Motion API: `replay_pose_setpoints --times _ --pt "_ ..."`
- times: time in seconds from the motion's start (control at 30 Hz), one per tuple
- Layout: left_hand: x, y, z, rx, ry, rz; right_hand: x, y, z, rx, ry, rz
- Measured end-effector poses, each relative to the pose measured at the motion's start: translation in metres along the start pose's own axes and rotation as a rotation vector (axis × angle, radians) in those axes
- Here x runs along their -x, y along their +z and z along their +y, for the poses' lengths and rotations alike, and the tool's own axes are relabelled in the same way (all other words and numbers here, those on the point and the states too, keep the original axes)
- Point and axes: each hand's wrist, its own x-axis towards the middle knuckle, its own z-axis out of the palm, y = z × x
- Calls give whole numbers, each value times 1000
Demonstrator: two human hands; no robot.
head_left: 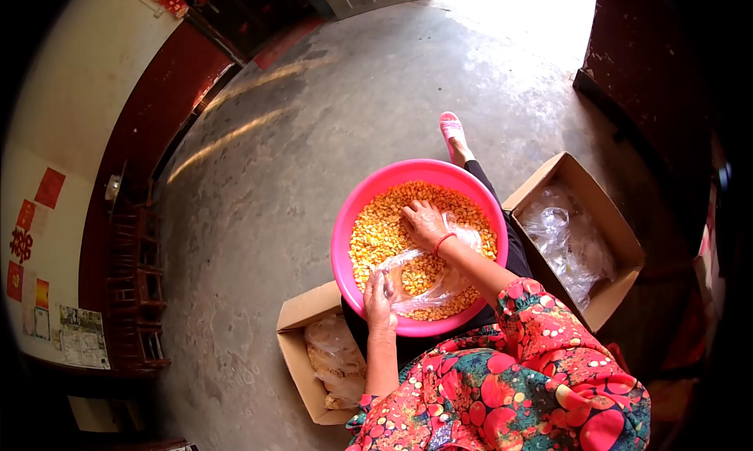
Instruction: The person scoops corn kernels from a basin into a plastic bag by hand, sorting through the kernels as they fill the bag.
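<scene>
A pink basin (342, 251) full of yellow corn kernels (408, 204) rests on my lap. My left hand (380, 300) is closed on the edge of a clear plastic bag (430, 296) at the basin's lower left rim. The bag lies over the kernels, with some kernels showing in or under it. My right hand (426, 223), with a red band at the wrist, reaches palm down into the kernels beside the bag, fingers spread. Whether kernels are under its palm is hidden.
At the right, a cardboard box (620, 243) holds crumpled clear bags (569, 243). Another box (296, 310) at the lower left contains filled bags (336, 357). Wooden chairs (137, 286) line the left wall. My pink shoe (450, 125) is on the concrete floor (259, 216).
</scene>
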Motion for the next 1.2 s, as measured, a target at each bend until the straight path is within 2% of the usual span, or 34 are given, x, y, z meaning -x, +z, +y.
replay_pose_setpoints --times 0.07,0.13,0.2,0.27,0.3,0.33,0.4,0.43,0.47,0.53,0.57,0.63,0.8,0.9,1.0,1.07,1.13,1.2 --pt "0 -1 0 13 3 -30 2 -1 0 33 -35 14" --pt "0 0 1 7 0 -22 2 -6 -1 -81 -31 -50" --pt "1 1 3 0 -5 -12 1 -9 -2 -93 -53 -2" --pt "2 1 4 -16 5 -47 -3 -12 -1 -269 66 -30" --pt "3 1 4 -16 5 -46 -7 -6 0 -358 105 97" --pt "4 2 5 -37 10 -64 -11 0 3 -358 105 97" --pt "4 1 5 -56 15 -81 -22 0 5 -989 453 206" --pt "4 0 3 -52 12 -92 -25 -8 7 -1392 689 80" --pt "4 0 2 -48 8 -104 -24 -14 5 -1392 688 80" --pt "3 1 1 -52 6 -66 -23 -29 -3 -1686 824 1" --pt "3 2 1 -56 2 -26 -21 -32 -4 -1740 750 -68" --pt "3 0 0 -44 -5 -31 -17 -41 -14 -1791 692 -123" --pt "-2 -4 -2 -31 -5 -38 22 -60 -52 -1898 572 -456" --pt "-5 -2 -5 -101 89 7 54 -54 -63 -1861 653 -540" --pt "-3 3 -3 -86 116 49 77 -49 -70 -1769 713 -516" --pt "-3 -1 -3 -4 31 50 85 -44 -72 -1703 742 -485" --pt "-2 -7 -3 -1 11 5 90 -34 -71 -1539 572 -346" --pt "-3 -8 -3 4 -9 -41 91 -32 -71 -1516 573 -324"
